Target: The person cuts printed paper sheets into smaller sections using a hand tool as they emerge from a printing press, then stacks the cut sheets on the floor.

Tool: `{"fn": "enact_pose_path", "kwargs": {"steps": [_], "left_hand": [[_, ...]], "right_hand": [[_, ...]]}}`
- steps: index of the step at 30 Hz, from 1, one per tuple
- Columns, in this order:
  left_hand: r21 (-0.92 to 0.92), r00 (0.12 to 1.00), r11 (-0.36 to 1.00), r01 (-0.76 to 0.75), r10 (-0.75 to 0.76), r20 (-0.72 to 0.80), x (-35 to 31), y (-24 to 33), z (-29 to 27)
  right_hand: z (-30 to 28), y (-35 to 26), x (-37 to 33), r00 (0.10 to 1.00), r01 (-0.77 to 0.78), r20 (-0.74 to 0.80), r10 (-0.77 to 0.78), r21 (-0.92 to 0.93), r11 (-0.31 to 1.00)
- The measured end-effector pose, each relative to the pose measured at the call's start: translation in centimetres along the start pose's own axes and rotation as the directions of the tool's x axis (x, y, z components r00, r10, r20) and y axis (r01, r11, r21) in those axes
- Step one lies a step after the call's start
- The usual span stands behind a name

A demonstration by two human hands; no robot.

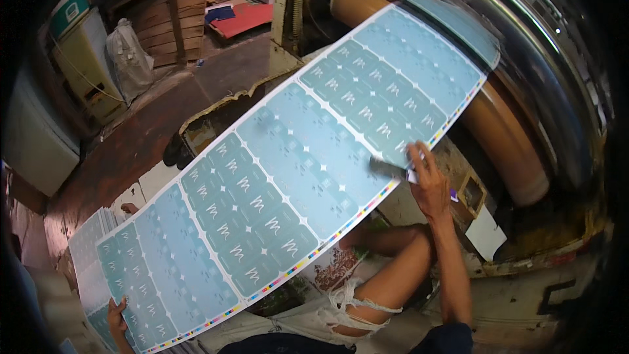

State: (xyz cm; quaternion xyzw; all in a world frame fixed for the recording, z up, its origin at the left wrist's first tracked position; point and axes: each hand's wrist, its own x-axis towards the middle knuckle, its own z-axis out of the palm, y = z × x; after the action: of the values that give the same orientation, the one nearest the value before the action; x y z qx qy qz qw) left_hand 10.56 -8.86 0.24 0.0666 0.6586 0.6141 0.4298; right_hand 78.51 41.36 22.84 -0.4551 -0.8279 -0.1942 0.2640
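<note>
A long run of printed sheets [288,147] in pale blue and teal slopes from the roller down toward me, with a strip of colour marks along its near edge. At the lower left my left hand [116,316] grips the end of the top sheet, thumb on its printed face. My right hand [429,183] is closed around a flat, dark blade-like tool [386,168], slightly blurred, at the near edge of the sheets. The blade lies over a pale blue band; whether it touches the paper I cannot tell. Beneath the left end more printed sheets [82,255] show.
A shiny metal roller [517,13] and a brown roll [508,151] stand at the upper right. My bare knee [409,249] is below the sheets. A white paper scrap [486,233] lies at right. A cooler [69,10] and a wrapped bundle [130,52] stand at the far left.
</note>
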Motion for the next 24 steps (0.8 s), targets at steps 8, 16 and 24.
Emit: {"fn": "enact_pose_path", "kwargs": {"steps": [8, 16, 24], "left_hand": [[0.068, 0.998, 0.995, 0.067, -0.068, 0.013, 9.5, -0.6, -10.0], [0.153, 0.996, 0.986, 0.07, -0.078, 0.049, 27.2, 6.0, -22.0], [0.353, 1.0, 0.935, -0.022, 0.021, 0.007, 33.0, 6.3, -22.9]], "right_hand": [[1.2, -5.1, 3.3, 0.978, -0.131, 0.201, 0.063, 0.347, 0.929], [6.3, -36.3, 4.4, 0.954, -0.251, 0.242, 0.174, 0.335, 0.908], [0.8, -58.4, 1.8, 0.976, -0.197, 0.167, 0.138, 0.422, 0.885]]}}
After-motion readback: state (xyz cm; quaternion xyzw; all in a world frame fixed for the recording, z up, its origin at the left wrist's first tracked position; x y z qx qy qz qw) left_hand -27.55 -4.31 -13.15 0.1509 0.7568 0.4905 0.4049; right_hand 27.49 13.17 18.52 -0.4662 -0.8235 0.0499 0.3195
